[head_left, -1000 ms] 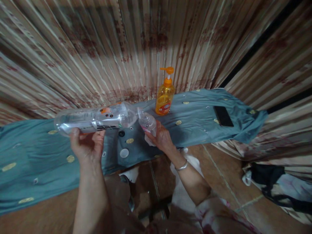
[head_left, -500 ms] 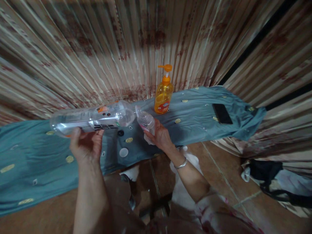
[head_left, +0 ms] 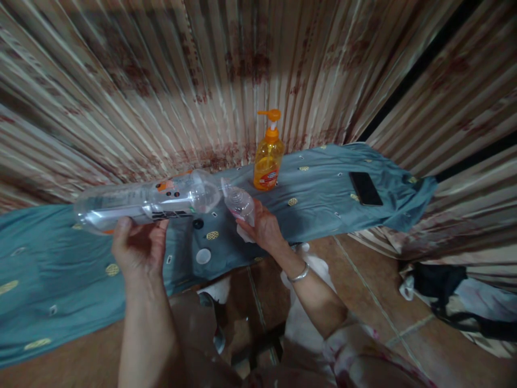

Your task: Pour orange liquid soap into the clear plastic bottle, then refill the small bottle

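Note:
My left hand [head_left: 141,242] grips a large clear plastic bottle [head_left: 133,202] from below. It lies almost level, neck to the right, with an orange and black print on its side. In my right hand [head_left: 264,226] is a small clear plastic bottle [head_left: 239,203], tilted with its mouth up and to the left. The two bottle mouths meet or nearly meet; whether they touch I cannot tell. Below them on the blue-green cloth [head_left: 307,215] lie a black cap [head_left: 197,223] and a whitish round cap [head_left: 203,256].
An orange pump bottle [head_left: 267,161] stands upright behind my right hand. Farther right a black phone [head_left: 365,188] lies on the cloth. A pleated curtain [head_left: 226,81] hangs along the back. Dark and pale fabric items [head_left: 464,302] lie at the lower right, by the tiled floor [head_left: 363,291].
The large bottle and my left hand have shifted slightly left and down in the picture. My right hand has moved a little left with the small bottle. Both grips are unchanged.

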`<state>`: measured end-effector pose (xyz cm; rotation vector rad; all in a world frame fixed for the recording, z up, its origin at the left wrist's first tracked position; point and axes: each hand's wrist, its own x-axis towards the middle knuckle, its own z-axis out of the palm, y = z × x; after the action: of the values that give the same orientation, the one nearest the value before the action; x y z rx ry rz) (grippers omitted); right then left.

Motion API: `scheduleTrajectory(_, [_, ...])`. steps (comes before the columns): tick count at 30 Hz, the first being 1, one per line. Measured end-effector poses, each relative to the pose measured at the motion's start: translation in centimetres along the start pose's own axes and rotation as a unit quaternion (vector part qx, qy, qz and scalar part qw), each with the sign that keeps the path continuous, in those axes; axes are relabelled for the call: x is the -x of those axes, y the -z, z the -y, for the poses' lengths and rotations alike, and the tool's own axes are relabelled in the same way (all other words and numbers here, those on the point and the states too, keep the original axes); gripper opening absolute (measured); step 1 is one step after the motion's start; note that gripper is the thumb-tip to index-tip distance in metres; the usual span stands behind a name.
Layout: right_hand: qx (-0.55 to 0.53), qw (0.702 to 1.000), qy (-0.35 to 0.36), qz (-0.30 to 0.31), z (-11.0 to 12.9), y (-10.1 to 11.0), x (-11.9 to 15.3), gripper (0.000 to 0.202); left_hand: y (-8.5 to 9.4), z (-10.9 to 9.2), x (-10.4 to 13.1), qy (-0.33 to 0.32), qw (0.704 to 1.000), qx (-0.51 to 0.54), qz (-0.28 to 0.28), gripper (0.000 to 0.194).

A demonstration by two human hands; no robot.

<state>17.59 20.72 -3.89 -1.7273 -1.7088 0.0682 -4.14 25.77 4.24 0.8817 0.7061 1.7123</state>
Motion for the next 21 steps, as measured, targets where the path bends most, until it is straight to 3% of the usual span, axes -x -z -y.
scheduleTrajectory(3, [0.008, 1.000, -0.001, -0.002, 0.05, -0.07, 0.00, 0.060, -0.01, -0.06, 0.03, 0.000, 1.000, -0.002, 0.006, 0.015])
scheduleTrajectory(8, [0.009, 1.000, -0.006, -0.006, 0.20, -0.03, -0.06, 0.058, 0.24, -0.02, 0.03, 0.028, 0.999, 0.003, -0.031, 0.020])
scheduleTrajectory(14, [0.026, 1.000, -0.010, -0.002, 0.23, 0.00, -0.11, 0.059, 0.09, -0.06, 0.06, 0.015, 1.000, 0.008, 0.013, 0.017])
scheduleTrajectory(21, [0.024, 1.000, -0.003, -0.012, 0.04, -0.30, -0.03, 0.059, 0.08, -0.27, 0.15, 0.026, 0.999, -0.003, 0.019, 0.020])
